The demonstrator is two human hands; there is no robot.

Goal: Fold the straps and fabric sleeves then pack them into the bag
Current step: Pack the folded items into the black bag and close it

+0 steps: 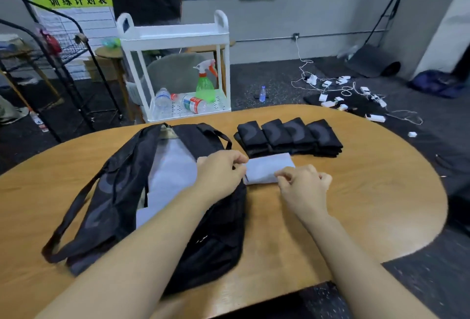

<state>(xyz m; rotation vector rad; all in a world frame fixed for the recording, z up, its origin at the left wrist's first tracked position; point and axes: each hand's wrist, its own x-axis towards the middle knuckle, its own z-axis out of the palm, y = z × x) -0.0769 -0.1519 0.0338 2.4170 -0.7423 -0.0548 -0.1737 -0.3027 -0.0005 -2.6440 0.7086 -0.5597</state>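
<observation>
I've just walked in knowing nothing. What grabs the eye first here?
Two bare hands meet mid-table over a folded white cloth: the left hand pinches its left edge, the right hand its near right corner. Left of it lies an open black bag with pale lining, and behind the cloth a neat row of folded black pieces on the wooden table.

Bare desk right of the hands and along near edge: free passage. Open bag blocks left half; row of folded black sleeves blocks far centre.
</observation>
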